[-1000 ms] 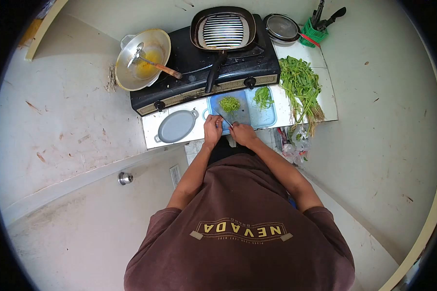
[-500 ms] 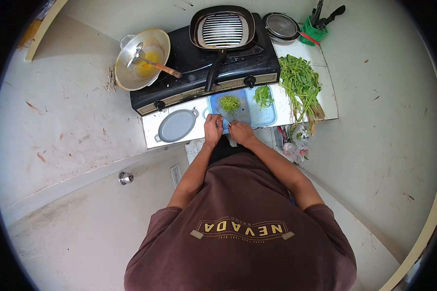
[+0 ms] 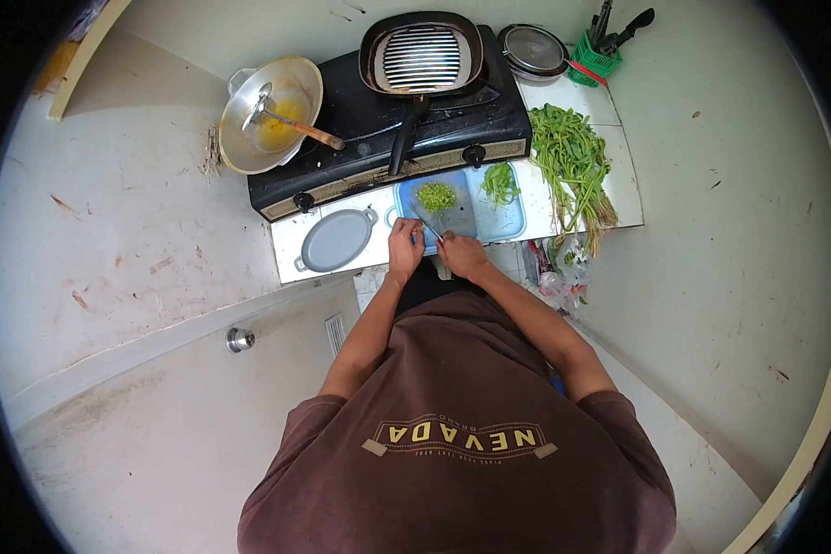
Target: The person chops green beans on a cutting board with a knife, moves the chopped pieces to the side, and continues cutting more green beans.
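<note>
Cutting, seemingly — right hand (image 3: 463, 256) gripping knife (image 3: 428, 224), left hand (image 3: 403, 250) bunched, contents unclear — next stroke needs tucked fingers.

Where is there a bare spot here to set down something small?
Bare white tile shows right of the leafy greens, and a narrow strip lies between the gray oval dish and the blue board. It is crowded where the left hand and right hand meet at the knife, and around the grill pan and bowl.
</note>
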`<state>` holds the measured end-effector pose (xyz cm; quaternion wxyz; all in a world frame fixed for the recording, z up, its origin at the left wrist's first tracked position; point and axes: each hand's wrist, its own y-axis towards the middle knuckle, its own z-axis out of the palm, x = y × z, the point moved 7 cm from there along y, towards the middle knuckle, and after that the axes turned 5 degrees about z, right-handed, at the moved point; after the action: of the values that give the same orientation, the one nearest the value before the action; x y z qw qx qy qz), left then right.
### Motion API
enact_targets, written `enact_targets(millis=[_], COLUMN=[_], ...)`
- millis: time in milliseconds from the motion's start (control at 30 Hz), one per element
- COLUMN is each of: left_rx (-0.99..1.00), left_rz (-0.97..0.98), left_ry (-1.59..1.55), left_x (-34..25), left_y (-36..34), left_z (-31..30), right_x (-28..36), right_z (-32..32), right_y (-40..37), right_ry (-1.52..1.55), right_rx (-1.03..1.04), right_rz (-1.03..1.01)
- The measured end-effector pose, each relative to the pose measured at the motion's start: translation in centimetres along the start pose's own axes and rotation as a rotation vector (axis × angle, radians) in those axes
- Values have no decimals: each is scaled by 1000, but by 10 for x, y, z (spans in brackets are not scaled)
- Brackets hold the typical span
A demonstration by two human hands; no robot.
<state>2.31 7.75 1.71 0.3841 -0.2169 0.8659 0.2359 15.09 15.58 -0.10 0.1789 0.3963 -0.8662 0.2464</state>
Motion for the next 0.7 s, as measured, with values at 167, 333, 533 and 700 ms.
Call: enact_targets(millis=[167, 333, 533, 700], left_rx=[-7, 0, 18, 15], left_rz=[9, -15, -2, -24], left_ry=[-1, -14, -8, 4], left_x=[0, 2, 0, 2], left_y=[0, 1, 0, 1], left_z=[0, 1, 1, 0], right_x=[0, 3, 4, 5], right_z=[3, 2, 7, 10], right_y=[-4, -6, 2, 8], right_ry=[-17, -35, 7, 15], right_rx=[3, 27, -31, -52], right_rz=[-18, 7, -32, -38])
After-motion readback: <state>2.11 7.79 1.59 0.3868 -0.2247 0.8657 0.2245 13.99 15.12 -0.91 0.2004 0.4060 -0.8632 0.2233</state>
